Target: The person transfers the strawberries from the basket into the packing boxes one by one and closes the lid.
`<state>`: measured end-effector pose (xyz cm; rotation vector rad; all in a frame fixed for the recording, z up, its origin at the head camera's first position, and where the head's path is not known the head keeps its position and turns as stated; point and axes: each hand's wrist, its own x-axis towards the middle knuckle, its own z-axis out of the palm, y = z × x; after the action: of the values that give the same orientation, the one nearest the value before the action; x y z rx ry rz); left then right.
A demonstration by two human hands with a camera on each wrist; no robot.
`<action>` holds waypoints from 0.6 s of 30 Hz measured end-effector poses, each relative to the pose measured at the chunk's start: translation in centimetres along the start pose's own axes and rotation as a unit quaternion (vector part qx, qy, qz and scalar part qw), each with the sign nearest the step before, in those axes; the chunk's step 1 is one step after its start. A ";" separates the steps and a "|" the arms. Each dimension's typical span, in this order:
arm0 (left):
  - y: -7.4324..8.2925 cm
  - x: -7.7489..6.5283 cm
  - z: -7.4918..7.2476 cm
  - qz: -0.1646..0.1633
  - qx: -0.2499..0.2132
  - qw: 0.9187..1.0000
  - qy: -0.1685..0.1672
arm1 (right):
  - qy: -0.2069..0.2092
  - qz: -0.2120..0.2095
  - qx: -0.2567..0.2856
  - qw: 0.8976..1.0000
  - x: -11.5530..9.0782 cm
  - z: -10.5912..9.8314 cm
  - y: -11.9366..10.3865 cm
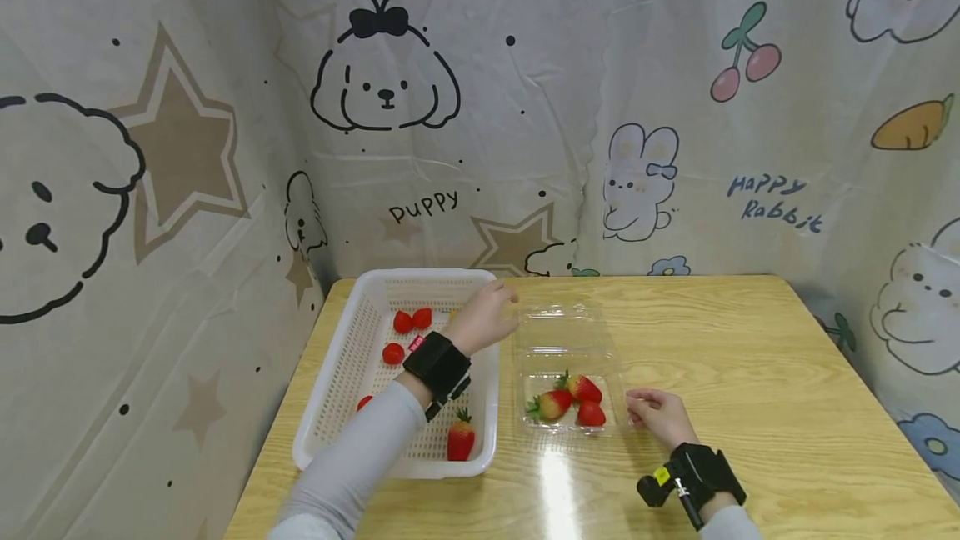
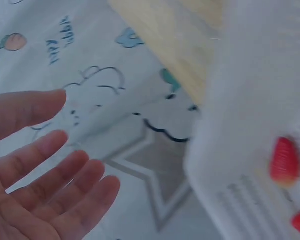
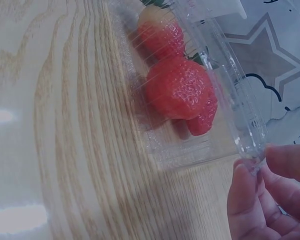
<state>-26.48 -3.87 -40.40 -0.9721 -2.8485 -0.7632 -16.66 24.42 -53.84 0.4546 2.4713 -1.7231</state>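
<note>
The clear plastic clamshell box (image 1: 536, 382) lies unfolded on the wood-grain counter (image 1: 712, 357), its lid (image 1: 558, 327) laid back on its far side. Inside its near half are three strawberries: one with green leaves pointing left (image 1: 555, 405), another leafy one just behind (image 1: 583, 390), and a redder one toward the right (image 1: 591, 414).

At the clamshell's right edge, the right hand (image 1: 660, 413) comes in from the lower right and pinches the plastic rim between thumb and fingertips, a narrow grip, with the remaining fingers bent beneath.

The left arm slants up from the lower left; the left hand (image 1: 483, 315) hangs just left of the clamshell's lid, above the near-side wall of the white perforated basket (image 1: 491, 440). Its grip is wide, thumb well apart from four loosely extended fingers.

The basket stands just left of the clamshell and holds more strawberries: a pair at its far end (image 1: 403, 322), a round one (image 1: 393, 353), one partly hidden by the left sleeve (image 1: 364, 402), and a large leafy one nearest the clamshell (image 1: 461, 440)
</note>
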 end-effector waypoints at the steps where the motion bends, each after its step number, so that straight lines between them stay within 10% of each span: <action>1: -0.4 -0.5 0.1 -0.002 0.008 1.000 -0.006 | 0.001 0.001 -0.001 1.000 0.0 0.0 0.0; 11: -4.0 -5.0 2.3 -0.044 0.044 0.989 -0.131 | 0.002 0.000 0.000 1.000 0.2 0.1 0.2; 18: -5.0 -7.0 4.2 -0.092 0.054 0.951 -0.289 | 0.002 0.004 -0.009 1.000 0.3 0.1 0.3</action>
<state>-23.26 -9.32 -47.66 -1.0696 -3.4753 -0.3595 -16.82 24.50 -54.19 0.4647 2.4827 -1.6962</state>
